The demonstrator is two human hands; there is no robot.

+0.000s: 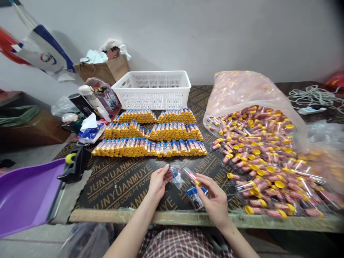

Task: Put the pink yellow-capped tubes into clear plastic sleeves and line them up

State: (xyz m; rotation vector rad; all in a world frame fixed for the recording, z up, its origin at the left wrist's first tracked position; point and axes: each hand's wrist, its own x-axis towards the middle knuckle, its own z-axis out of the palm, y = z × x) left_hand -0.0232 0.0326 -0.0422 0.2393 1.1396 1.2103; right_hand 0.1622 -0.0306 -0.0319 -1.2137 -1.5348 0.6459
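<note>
Your left grip [159, 182] pinches a clear plastic sleeve with blue print [176, 176], with rows of blue-and-yellow printed cylindrical tubes [161, 147] ahead of it on the black, gold-lettered bench [115, 177]. Beside that sleeve, your right grip [213, 196] is closed on a clear, pink-filled tube [191, 175] by its yellow end, above flat blue-printed wrappers [194, 200] and left of a heap of yellow-capped tubes [272, 166].

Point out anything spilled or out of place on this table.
Loose tubes spill from the large plastic bag across the table at right, lying every which way, unlike the neat rows before the white basket. Nothing looks clearly damaged.
</note>
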